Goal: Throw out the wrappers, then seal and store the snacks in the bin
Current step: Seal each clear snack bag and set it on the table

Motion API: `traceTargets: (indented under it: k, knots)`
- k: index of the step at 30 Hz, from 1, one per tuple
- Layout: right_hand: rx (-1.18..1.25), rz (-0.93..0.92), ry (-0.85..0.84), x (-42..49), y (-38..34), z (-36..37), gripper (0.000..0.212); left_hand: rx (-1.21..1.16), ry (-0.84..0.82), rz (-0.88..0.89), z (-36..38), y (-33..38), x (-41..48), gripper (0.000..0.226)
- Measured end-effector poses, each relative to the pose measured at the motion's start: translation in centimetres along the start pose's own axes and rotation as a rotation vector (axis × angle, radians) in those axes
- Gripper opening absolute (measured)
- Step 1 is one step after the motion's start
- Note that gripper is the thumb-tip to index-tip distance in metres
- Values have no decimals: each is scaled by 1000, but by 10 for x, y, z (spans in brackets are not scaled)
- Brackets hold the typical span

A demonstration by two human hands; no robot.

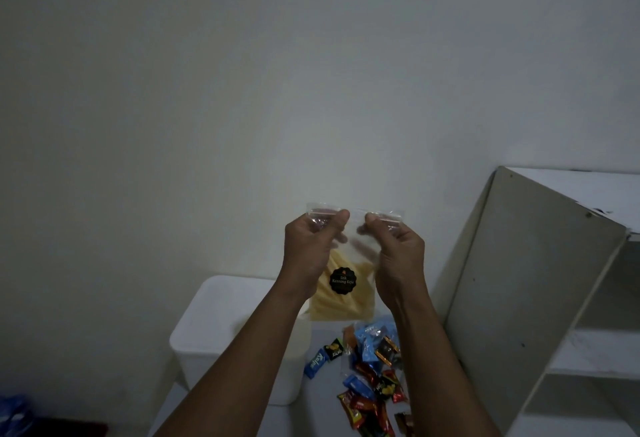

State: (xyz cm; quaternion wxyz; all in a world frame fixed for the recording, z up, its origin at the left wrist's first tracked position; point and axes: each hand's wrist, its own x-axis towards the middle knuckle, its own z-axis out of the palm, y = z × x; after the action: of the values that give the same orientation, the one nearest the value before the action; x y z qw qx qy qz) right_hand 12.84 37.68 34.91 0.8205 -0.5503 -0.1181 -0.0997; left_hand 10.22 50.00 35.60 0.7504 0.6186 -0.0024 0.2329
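I hold a clear zip bag of yellow snack sticks [341,301] with a round black label up in front of the wall. My left hand [311,246] pinches the left end of its top strip. At the strip's right end my right hand [398,246] pinches it between thumb and fingers. A white lidded bin [221,325] stands on the table below my left forearm. Several small wrapped candies and sachets [370,374] in blue, red and black lie scattered to the right of the bin.
A white shelf unit [540,298] with open compartments stands at the right, close to the candies. The plain wall fills the background. Something blue [14,412] shows dimly at the bottom left on the floor.
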Motion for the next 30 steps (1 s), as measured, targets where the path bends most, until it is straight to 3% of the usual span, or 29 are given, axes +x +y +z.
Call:
traceTargets:
  k: [6, 12, 16, 21, 25, 27, 30]
  knots:
    - [-21, 17, 32, -1, 1, 2, 9, 28, 10, 51, 4, 1, -4, 11]
    - [156, 52, 129, -2, 0, 5, 29, -35, 73, 27, 10, 5, -4, 23]
    - [217, 43, 132, -4, -2, 5, 27, -104, 68, 24, 8, 6, -4, 34]
    - [318, 111, 71, -6, 1, 5, 42, -93, 100, 17, 5, -1, -3, 49]
    - [1, 123, 31, -11, 7, -8, 33, 28, 137, -82, -8, -16, 7, 43]
    - [-146, 115, 40, -17, 16, -13, 29, 128, 247, -137, -16, -29, 10, 29]
    - [-183, 163, 63, -30, 32, -18, 23, 195, 438, -221, -26, -47, 2, 37]
